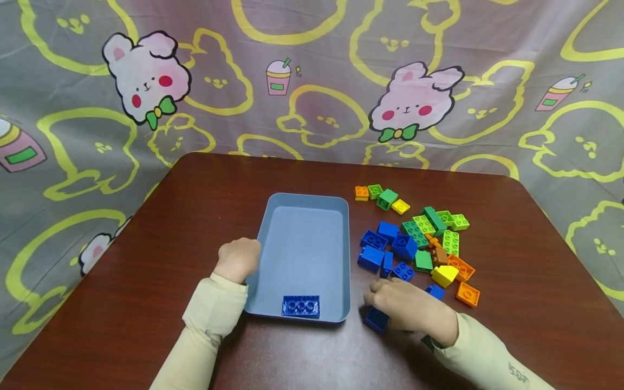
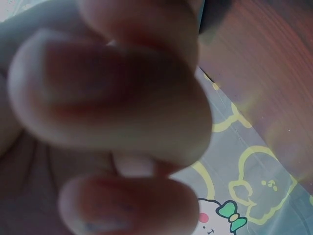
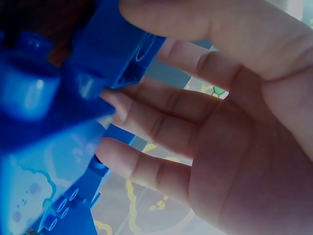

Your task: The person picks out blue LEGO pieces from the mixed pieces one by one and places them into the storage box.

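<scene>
My left hand is at the left rim of the blue-grey tray, its fingers curled. In the left wrist view those fingers fold towards the palm, blurred, with nothing visible between them. A blue toy brick with a row of studs lies inside the tray at the near end. Right of the tray, my right hand reaches down among blue bricks. The right wrist view shows its thumb and forefinger pinching a blue brick. Another blue brick shows beside the hand in the head view.
Loose bricks lie in a pile beyond the right hand: blue, green, yellow and orange. Several smaller ones, including an orange brick, sit farther back. A patterned curtain hangs behind the brown table.
</scene>
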Action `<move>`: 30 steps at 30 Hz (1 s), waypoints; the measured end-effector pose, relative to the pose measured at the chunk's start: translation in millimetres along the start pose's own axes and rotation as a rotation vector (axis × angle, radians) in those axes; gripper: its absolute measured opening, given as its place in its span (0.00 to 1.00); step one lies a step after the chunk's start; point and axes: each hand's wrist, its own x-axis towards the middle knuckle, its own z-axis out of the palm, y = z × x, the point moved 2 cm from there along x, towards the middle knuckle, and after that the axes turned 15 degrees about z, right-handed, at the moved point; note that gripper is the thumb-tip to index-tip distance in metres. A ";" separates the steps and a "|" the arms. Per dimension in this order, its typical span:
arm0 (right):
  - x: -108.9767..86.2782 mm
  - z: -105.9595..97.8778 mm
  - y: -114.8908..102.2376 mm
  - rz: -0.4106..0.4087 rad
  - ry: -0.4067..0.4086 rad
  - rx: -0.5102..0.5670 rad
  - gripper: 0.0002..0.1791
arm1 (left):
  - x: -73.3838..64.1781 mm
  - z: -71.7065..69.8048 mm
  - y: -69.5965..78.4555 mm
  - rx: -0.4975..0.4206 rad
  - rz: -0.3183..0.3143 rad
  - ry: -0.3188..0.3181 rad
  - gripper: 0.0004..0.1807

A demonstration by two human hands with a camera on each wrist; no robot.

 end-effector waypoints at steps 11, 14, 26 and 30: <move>0.4 -0.8 -0.6 0.043 -0.042 0.048 0.17 | -0.9 -0.2 0.6 0.001 -0.003 0.000 0.10; 0.2 -1.2 -1.3 0.034 -0.031 0.045 0.16 | -1.4 -0.3 0.4 -0.002 -0.002 0.004 0.10; 0.7 -8.8 -0.2 0.027 -0.003 0.080 0.13 | -0.5 0.9 -0.7 -0.003 -0.001 0.004 0.11; 1.7 -11.6 0.8 0.012 0.019 0.068 0.13 | -1.2 0.7 -0.6 -0.005 0.004 0.006 0.11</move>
